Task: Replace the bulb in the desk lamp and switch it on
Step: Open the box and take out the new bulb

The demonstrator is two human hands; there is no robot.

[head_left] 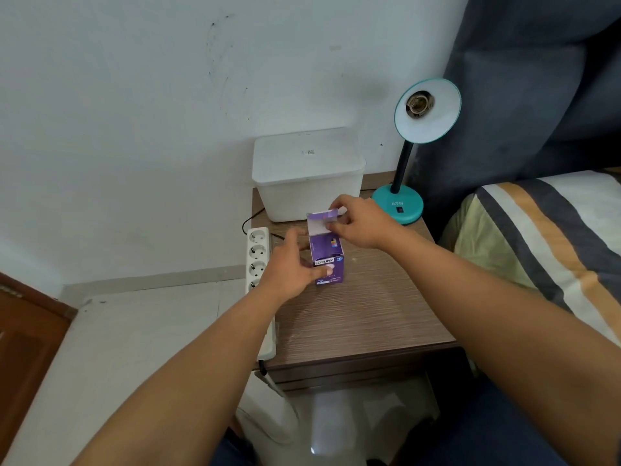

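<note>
2 hands (289, 264) grip bulb box (327, 255) (flap up) near lamp (408, 153).

A wood-grain bedside table (353, 317) carries four things. A white lidded bin (307, 176) sits at its back edge against the wall, and a teal desk lamp (398, 205) stands at the back right corner. A purple bulb box (327, 260) stands upright near the middle. A white power strip (257, 257) lies along the left edge, possibly overhanging it.
</note>
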